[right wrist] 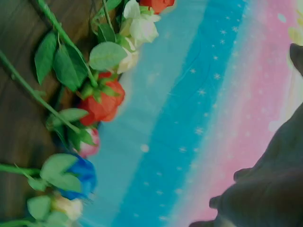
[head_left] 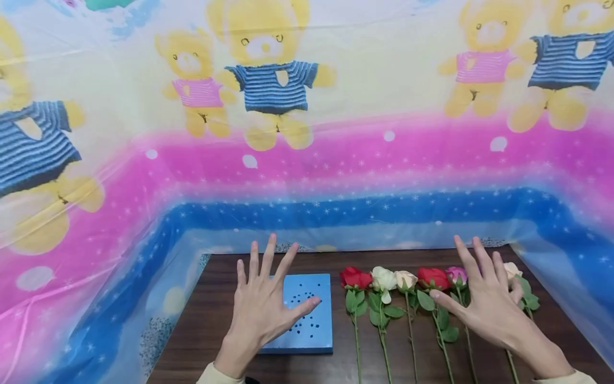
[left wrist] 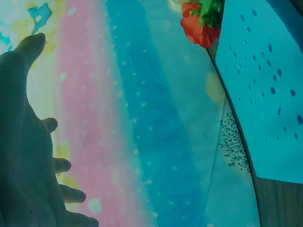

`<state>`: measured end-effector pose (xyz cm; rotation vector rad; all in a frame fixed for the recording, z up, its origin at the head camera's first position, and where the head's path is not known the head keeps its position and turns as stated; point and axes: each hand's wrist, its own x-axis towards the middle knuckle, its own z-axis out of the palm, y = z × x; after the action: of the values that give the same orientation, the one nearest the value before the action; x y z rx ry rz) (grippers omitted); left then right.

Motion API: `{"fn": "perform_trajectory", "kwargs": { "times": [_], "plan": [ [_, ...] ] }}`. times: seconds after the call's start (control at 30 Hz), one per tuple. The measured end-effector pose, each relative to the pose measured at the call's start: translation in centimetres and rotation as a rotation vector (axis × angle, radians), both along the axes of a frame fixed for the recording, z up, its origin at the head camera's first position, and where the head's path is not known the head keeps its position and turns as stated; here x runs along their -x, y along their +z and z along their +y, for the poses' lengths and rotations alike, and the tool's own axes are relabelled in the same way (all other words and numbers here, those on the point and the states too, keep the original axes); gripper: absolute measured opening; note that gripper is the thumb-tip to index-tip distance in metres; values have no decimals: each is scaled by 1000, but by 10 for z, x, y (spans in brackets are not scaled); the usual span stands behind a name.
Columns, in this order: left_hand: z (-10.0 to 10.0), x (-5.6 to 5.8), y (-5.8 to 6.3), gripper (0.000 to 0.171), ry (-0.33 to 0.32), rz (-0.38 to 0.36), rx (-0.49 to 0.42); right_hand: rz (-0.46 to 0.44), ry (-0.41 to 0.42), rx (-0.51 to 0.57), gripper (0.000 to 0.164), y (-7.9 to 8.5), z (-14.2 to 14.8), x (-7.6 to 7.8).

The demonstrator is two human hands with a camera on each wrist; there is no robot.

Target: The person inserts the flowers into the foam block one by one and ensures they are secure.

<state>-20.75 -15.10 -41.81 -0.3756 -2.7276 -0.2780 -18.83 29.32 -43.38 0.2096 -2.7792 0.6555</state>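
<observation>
My left hand (head_left: 261, 309) is spread with fingers straight, and it overlaps the left part of a blue block (head_left: 322, 337) dotted with small holes. My right hand (head_left: 494, 312), also spread and holding nothing, is over the right end of a row of long-stemmed roses. From the left run a red rose (head_left: 356, 277), a white rose (head_left: 384, 277), a cream rose (head_left: 405, 279), another red rose (head_left: 433, 278) and a purple-pink rose (head_left: 457, 274). A blue rose (right wrist: 84, 177), hidden behind my hand in the head view, shows in the right wrist view. Another cream rose (head_left: 513, 269) lies at the far right.
The dark wood-grain table (head_left: 192, 330) carries the block on the left and the roses on the right, stems toward me. A printed cloth (head_left: 360, 165) with teddy bears and pink and blue bands rises behind the table and along its sides.
</observation>
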Motion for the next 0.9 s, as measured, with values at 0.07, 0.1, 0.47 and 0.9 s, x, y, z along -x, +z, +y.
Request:
{"fn": "perform_trajectory", "kwargs": {
  "times": [0.07,0.1,0.47,0.9],
  "plan": [
    [-2,0,1,117,-14,9,-25,-31,19,57,122,0,2,1],
    [-2,0,2,118,-24,12,-40,-47,26,78,123,0,4,1],
    [-12,0,2,130,-154,-4,-375,-55,96,375,127,8,26,2],
    [-37,0,-10,120,-383,-70,-742,-34,249,804,117,1,60,-4]
  ]
}}
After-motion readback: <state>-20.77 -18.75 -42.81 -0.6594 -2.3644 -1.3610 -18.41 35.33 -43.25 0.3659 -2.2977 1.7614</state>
